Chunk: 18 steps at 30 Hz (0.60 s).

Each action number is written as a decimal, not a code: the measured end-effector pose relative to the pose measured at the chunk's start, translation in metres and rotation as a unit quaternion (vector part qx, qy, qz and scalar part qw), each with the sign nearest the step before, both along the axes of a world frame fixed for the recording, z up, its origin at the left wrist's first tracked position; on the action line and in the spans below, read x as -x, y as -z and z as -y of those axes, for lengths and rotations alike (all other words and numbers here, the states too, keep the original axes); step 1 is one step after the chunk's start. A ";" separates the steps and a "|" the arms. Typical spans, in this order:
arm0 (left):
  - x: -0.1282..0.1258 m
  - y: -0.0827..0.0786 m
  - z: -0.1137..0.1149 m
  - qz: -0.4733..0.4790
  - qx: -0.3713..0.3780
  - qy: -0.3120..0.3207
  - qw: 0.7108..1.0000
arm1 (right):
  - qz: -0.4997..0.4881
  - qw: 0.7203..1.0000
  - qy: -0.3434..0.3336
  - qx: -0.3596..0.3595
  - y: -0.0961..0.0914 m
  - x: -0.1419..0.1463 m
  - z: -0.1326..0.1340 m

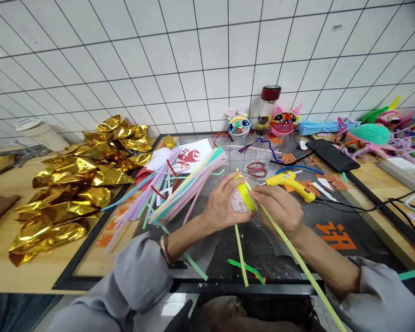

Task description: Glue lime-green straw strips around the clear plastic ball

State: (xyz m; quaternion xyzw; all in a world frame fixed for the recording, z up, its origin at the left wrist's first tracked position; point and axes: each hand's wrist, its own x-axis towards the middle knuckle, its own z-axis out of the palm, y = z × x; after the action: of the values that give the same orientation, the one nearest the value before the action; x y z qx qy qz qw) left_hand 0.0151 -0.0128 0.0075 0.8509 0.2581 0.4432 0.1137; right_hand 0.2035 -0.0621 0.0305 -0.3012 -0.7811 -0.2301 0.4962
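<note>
My left hand (pixel 222 203) is closed around a small round pale object (pixel 240 201) with a yellow-green pipe cleaner band (pixel 246 195) wound over it. Over that band, my right hand (pixel 280 207) pinches the yellow-green pipe cleaner, whose long free end (pixel 300 265) runs down to the lower right. A second yellow-green stem (pixel 241 253) hangs straight down below my hands. Both hands hover over the dark glass-topped work mat (pixel 332 221).
A bundle of pastel pipe cleaners (pixel 180 189) lies left of my hands, crumpled gold foil (pixel 83 175) farther left. A yellow glue gun (pixel 292 182), red scissors (pixel 257 169), a black phone (pixel 332 154), a jar (pixel 267 110) and finished pipe-cleaner crafts (pixel 376 133) lie behind and right.
</note>
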 end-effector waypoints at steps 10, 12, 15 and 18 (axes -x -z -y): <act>0.000 0.000 0.000 0.002 -0.007 0.003 1.000 | -0.009 1.000 -0.013 0.002 -0.003 0.002 0.000; 0.000 0.000 -0.001 -0.003 -0.009 0.000 1.000 | -0.014 1.000 -0.015 0.007 -0.002 0.003 0.000; 0.000 0.000 -0.001 -0.009 -0.014 -0.001 1.000 | -0.023 0.999 -0.022 0.008 -0.001 0.003 0.000; 0.000 -0.001 -0.001 -0.006 -0.018 0.004 1.000 | -0.022 1.000 -0.021 0.002 -0.001 0.003 0.000</act>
State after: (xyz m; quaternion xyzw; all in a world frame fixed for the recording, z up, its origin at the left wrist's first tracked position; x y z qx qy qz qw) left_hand 0.0147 -0.0120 0.0083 0.8563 0.2477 0.4423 0.0990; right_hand 0.2000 -0.0617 0.0318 -0.2908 -0.7764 -0.2110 0.5177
